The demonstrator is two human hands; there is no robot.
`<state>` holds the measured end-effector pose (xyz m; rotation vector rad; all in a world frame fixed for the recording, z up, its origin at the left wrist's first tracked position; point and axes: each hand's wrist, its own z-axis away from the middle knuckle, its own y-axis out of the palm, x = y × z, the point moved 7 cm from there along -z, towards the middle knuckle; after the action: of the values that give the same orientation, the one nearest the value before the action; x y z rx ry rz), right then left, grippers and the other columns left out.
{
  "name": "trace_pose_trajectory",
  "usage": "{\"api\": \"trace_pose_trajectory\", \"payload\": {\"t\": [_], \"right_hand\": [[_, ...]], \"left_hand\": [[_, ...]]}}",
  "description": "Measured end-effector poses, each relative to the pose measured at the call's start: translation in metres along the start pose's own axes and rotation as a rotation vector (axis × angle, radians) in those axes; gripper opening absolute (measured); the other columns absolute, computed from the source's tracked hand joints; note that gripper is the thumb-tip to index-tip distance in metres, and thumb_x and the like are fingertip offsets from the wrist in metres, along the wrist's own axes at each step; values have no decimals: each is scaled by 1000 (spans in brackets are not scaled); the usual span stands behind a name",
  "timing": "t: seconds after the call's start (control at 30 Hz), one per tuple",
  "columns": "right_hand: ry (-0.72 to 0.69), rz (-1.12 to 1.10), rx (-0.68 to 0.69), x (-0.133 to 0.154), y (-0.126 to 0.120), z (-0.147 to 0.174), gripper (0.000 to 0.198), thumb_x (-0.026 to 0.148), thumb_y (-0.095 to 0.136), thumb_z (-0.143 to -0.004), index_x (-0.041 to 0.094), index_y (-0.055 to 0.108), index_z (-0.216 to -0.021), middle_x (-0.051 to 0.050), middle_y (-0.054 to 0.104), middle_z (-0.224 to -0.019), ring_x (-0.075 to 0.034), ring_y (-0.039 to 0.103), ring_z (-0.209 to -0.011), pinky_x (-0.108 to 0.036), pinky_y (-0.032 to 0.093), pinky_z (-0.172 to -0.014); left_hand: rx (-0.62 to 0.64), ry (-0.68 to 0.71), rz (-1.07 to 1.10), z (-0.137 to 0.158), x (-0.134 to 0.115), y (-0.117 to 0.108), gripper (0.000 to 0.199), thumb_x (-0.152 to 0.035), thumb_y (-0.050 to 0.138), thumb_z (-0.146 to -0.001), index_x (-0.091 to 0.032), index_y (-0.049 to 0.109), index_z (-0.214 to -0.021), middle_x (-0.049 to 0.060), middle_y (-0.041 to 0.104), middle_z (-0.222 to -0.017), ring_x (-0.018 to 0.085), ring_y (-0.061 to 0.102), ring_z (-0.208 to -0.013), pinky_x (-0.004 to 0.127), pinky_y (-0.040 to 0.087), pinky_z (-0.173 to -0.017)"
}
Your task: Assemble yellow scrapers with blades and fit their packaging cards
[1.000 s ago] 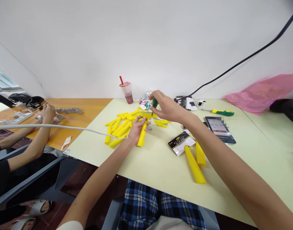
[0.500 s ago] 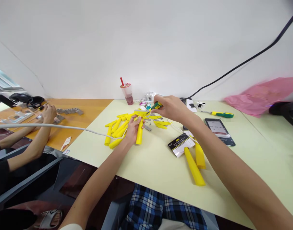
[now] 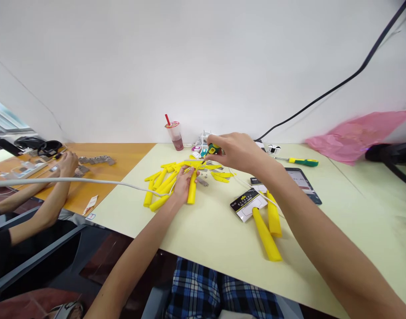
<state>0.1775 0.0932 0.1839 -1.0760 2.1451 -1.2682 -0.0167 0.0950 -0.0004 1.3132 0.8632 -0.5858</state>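
My left hand [image 3: 183,185] is closed round a yellow scraper [image 3: 192,188], its round handle toward me and its flat wide head away from me. My right hand [image 3: 234,150] grips a screwdriver [image 3: 213,149] with a green and yellow handle, the shaft slanting down to the scraper's head. Whether the tip sits in a screw is too small to see. Left of my left hand lies a pile of similar yellow scrapers [image 3: 159,180]. Loose flat yellow pieces [image 3: 222,175], a grey metal plate [image 3: 202,181] and tiny screws lie just right of it.
Two yellow handles [image 3: 267,235] lie by a black-and-white card [image 3: 247,204]. Further right are a phone [image 3: 304,186], another screwdriver [image 3: 302,162] and a pink bag [image 3: 349,135]. A drink cup [image 3: 175,136] stands near the wall. A white cable [image 3: 90,180] crosses leftward, where a co-worker's hands [image 3: 68,164] work.
The view has shifted slightly. My right hand has turned about the screwdriver's handle, and the scraper's head has tipped flatter. Both hands keep their holds.
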Motion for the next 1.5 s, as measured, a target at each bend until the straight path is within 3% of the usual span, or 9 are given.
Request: {"api": "trace_pose_trajectory", "payload": {"t": [0.13, 0.27, 0.43, 0.57, 0.73, 0.97, 1.23, 1.4, 1.5], "right_hand": [[80, -122, -178, -16, -31, 9, 33, 58, 71, -100, 27, 64, -107, -3, 70, -75, -25, 62, -70, -36, 36, -65], [163, -183, -336, -40, -55, 20, 41, 67, 66, -100, 27, 66, -111, -4, 66, -74, -26, 62, -72, -41, 44, -70], [217, -177, -410, -58, -57, 22, 40, 66, 62, -102, 27, 64, -110, -8, 67, -86, -29, 63, -82, -44, 48, -76], [187, -195, -377, -66, -29, 13, 37, 62, 56, -107, 25, 59, -109, -11, 67, -93, -29, 63, -85, -44, 50, -76], [305, -196, -66, -89, 30, 8, 27, 48, 52, -108, 22, 54, -116, -8, 69, -81, -27, 61, -71, -37, 43, -62], [517, 30, 234, -132, 83, 19, 28, 43, 60, -103, 18, 70, -109, -19, 79, -109, -33, 72, -100, -36, 45, -72], [543, 68, 361, -153, 124, 32, 60, 69, 77, -89, 18, 75, -120, -20, 79, -126, -36, 72, -114, -37, 49, -80], [508, 89, 359, -140, 141, 25, 49, 59, 59, -103, 17, 75, -123, -20, 79, -126, -36, 72, -115, -38, 49, -81], [498, 110, 364, -134, 149, 24, 47, 57, 57, -105, 17, 76, -120, -20, 79, -120, -36, 73, -114, -38, 50, -81]], "left_hand": [[135, -93, 98, 10, -10, 12, 47, -15, 93, -74, -26, 57, -103, -2, 65, -96, 11, 67, -77, 18, 43, -52], [242, -150, 109, 21, -16, 18, 48, -15, 94, -68, -27, 61, -101, -1, 63, -91, 11, 59, -66, 19, 36, -45], [273, -170, 90, 22, -12, 17, 46, -15, 95, -67, -25, 64, -98, 0, 64, -93, 11, 55, -65, 20, 38, -45], [192, -182, 98, 17, -12, 12, 39, -17, 92, -75, -24, 61, -99, 0, 63, -91, 10, 55, -63, 21, 38, -46], [172, -223, 73, 13, -13, 7, 33, -30, 87, -87, -23, 60, -106, -4, 55, -76, 6, 44, -48, 21, 36, -42], [109, -152, 109, 11, -15, 8, 28, -26, 83, -90, -22, 57, -100, -1, 60, -82, 7, 53, -54, 18, 39, -44], [82, -98, 183, 6, -8, 9, 24, -18, 82, -87, -21, 62, -99, 3, 69, -97, 11, 63, -71, 19, 45, -48], [152, -79, 120, 10, -9, 17, 25, -21, 82, -90, -21, 65, -108, 8, 75, -114, 10, 62, -71, 20, 49, -52], [181, -91, 93, 13, -8, 19, 26, -23, 83, -90, -20, 63, -105, 9, 76, -115, 10, 62, -69, 20, 49, -51]]}}
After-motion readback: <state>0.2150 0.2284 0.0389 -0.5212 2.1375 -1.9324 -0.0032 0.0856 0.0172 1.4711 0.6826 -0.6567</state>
